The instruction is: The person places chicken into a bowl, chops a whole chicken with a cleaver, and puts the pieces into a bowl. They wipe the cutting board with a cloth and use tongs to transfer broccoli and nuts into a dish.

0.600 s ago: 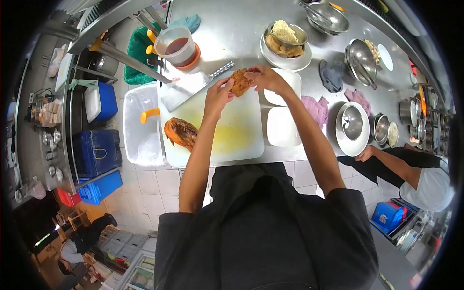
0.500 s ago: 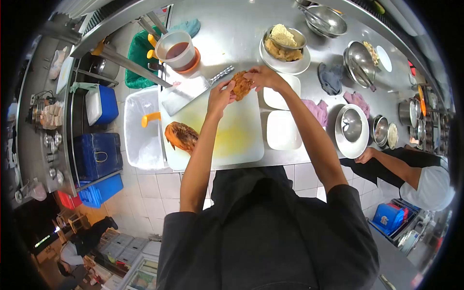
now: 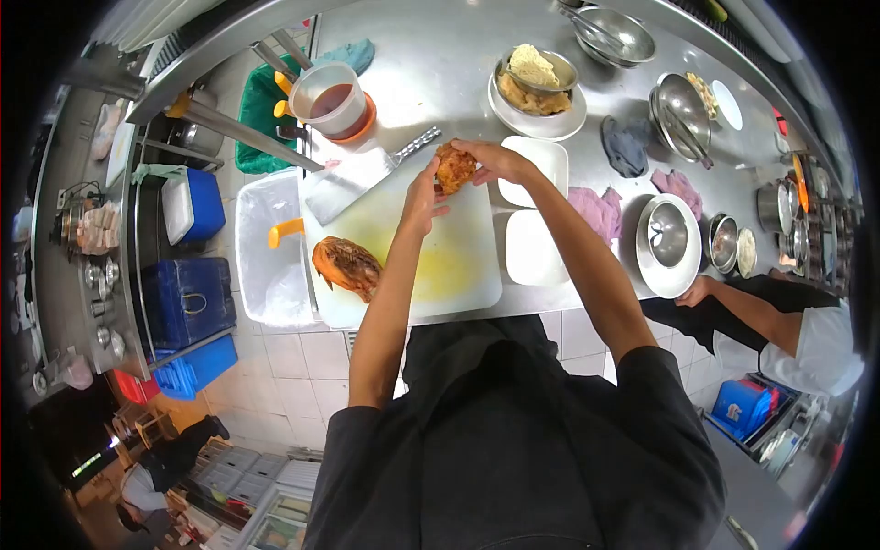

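Both of my hands hold a browned piece of fried chicken (image 3: 456, 170) above the far right part of the white cutting board (image 3: 472, 275). My left hand (image 3: 423, 200) grips its left side, with some fingers spread beneath. On the top and right, the fingers of my right hand (image 3: 495, 160) close on it. A cleaver (image 3: 353, 186) lies flat on the board, to the left of my left hand. Nearer my left forearm rests a larger piece of roasted poultry (image 3: 346, 268). Two square white dishes (image 3: 536, 247) stand right of the board.
Behind the board is a plastic tub of dark red liquid (image 3: 337, 99). A white plate (image 3: 561, 128) bears a metal bowl (image 3: 550, 69) with food. Cloths (image 3: 596, 213) lie to the right. A co-worker's hand (image 3: 697, 291) touches a plate with a bowl. A lined bin (image 3: 266, 247) stands left.
The chicken piece has turned a little in my hands and moved slightly left. My left hand has shifted slightly, its lower fingers now more spread. The cleaver and the larger poultry piece stay put.
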